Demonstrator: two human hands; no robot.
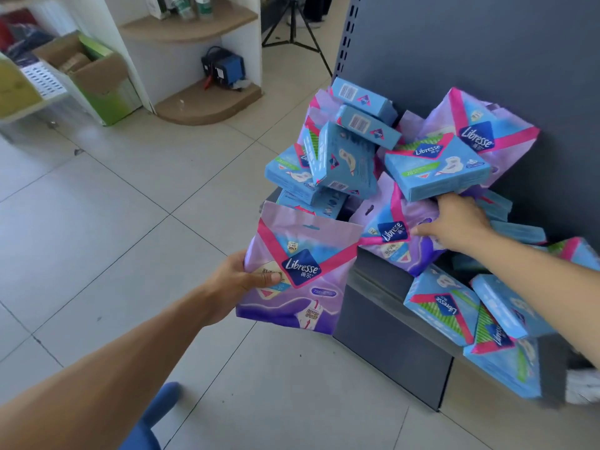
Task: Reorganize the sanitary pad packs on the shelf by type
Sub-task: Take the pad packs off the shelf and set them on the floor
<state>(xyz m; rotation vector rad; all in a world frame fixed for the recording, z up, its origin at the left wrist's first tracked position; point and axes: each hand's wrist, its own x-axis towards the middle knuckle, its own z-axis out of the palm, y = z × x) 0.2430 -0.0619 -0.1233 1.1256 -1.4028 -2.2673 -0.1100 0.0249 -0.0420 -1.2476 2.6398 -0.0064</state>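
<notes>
Nearest us, our left forearm stretches out over the tiled floor [97, 203], and our left hand [242, 280] grips a purple pack [302, 280] by its left edge, thumb across the front near the logo. We hold it in the air just in front of the shelf [383, 280], clear of the pile.

Our right hand [454, 222] reaches into the heap on the shelf. Its fingers disappear under a blue pack [438, 172] that sits on top, and its thumb points left, toward a second purple pack [393, 235] lying below. We cannot tell whether the fingers are curled round anything; the blue pack hides them.

The sorting looks barely begun, as far as we can judge. The pile is a jumble: blue packs lie tilted and stacked at odd angles on the left, a third purple pack [483, 131] leans against the grey back panel [487, 43], and more purple shows through beneath the blue ones. Further blue packs [444, 306] lie scattered on the lower right, some upside down. No tidy row or separate group of either colour is visible anywhere.

So one purple pack is pulled out and in hand; nearly everything else still needs separating into purple and blue groups and setting straight.
</notes>
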